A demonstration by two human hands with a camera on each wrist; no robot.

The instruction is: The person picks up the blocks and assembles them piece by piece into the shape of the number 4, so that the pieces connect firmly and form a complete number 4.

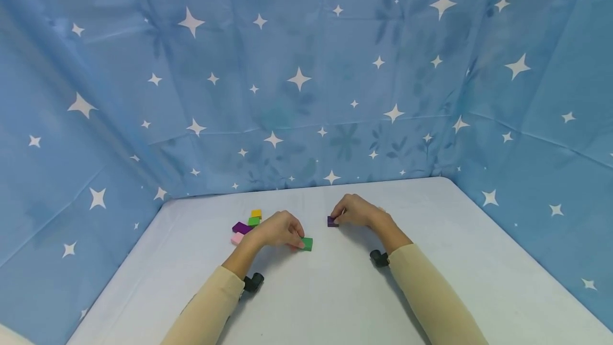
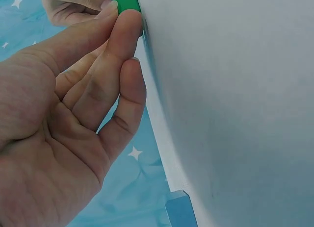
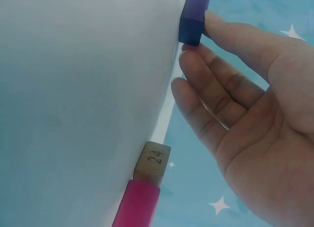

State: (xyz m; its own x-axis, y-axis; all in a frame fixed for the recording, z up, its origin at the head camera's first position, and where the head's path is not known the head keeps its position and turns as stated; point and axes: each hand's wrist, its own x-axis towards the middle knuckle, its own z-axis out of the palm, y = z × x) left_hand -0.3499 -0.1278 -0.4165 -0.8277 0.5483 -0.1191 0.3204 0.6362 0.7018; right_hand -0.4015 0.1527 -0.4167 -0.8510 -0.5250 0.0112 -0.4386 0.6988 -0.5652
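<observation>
I am standing beside what looks like a curtained-off recording corner, though I cannot tell what kind of building it is in. Blue fabric (image 1: 306, 103) printed with white stars and faint leaves hangs in creases behind and at both sides of a plain white table (image 1: 330, 302), and black devices (image 1: 379, 258) sit at the seated-or-standing person's wrists.

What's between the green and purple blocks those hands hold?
In the head view, only bare white tabletop lies between the green block and the purple block.
</observation>
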